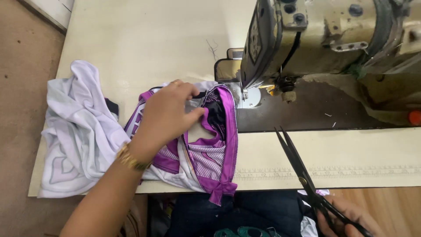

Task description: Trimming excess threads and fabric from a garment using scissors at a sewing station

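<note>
Presently, left hand point(164, 115) on purple garment point(215, 149), right hand point(348, 219) gripping scissors point(302, 175)

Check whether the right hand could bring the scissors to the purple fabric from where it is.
Probably yes: the right hand holds the black scissors, blades pointing up over bare table beside the purple fabric.

Plainly a tailoring workshop: worn industrial sewing machine point(324, 39) on a cream worktable point(144, 39) edged with a printed measuring scale point(351, 172), garment pieces point(79, 131) heaped alongside.
</note>
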